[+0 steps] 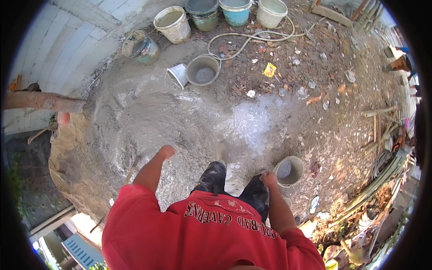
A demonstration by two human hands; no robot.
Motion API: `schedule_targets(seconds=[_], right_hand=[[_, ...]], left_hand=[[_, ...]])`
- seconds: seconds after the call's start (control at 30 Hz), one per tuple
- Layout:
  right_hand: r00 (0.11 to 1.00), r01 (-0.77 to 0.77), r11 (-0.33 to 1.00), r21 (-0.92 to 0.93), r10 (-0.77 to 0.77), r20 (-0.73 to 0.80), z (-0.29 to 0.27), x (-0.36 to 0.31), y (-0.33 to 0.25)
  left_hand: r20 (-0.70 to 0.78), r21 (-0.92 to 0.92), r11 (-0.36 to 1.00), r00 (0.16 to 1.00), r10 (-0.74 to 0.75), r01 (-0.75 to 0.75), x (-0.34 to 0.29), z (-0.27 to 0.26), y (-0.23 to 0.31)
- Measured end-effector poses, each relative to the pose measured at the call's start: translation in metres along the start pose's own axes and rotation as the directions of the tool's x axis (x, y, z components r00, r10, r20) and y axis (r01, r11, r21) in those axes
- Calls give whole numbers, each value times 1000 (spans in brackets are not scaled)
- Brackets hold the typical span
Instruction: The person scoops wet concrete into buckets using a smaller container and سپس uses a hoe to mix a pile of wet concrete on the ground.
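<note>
My left hand point(168, 152) is closed in a fist above a wide spread of wet grey mortar point(148, 114), and nothing shows in it. Near my left forearm a thin wooden handle point(132, 169) slants out of the mortar. My right hand point(270, 179) is by my right knee, fingers curled, at the left rim of a grey bucket point(295, 170) with grey material inside. Whether those fingers grip anything is not visible. Part of another pale container point(288, 202) shows behind my right forearm.
Several buckets, one turquoise point(236, 15), line the far side by a hose point(246, 41). A grey bucket point(202, 70) and a tipped white pail point(178, 74) sit at the mortar's far edge. A block wall point(58, 40) rises left; bamboo poles point(369, 193) lie right. Litter covers the dirt.
</note>
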State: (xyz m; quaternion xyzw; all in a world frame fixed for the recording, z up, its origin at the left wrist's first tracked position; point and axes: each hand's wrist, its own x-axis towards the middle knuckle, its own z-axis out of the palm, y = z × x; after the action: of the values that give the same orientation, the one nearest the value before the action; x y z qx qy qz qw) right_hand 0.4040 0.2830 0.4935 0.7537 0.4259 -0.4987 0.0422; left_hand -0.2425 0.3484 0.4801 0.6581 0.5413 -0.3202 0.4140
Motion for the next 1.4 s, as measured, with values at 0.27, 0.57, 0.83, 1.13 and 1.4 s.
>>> schedule_targets(seconds=[0.27, 0.57, 0.83, 1.13, 1.4], right_hand=[[920, 390, 920, 33, -391, 25, -38, 93, -280], [860, 502, 625, -597, -291, 419, 36, 124, -469], [897, 331, 454, -827, 121, 425, 66, 225, -590], [919, 244, 407, -880, 194, 345, 89, 299, -635], [927, 301, 347, -888, 113, 358, 98, 305, -640]], left_hand=[[-16, -987, -125, 828, -560, -103, -87, 62, -60], [100, -847, 421, 876, -472, 324, 6, 167, 43], [251, -956, -268, 806, -537, 119, 180, -61, -64], [-105, -965, 224, 581, -807, 136, 451, -278, -286], [51, -999, -19, 910, -412, 47, 464, -293, -254]])
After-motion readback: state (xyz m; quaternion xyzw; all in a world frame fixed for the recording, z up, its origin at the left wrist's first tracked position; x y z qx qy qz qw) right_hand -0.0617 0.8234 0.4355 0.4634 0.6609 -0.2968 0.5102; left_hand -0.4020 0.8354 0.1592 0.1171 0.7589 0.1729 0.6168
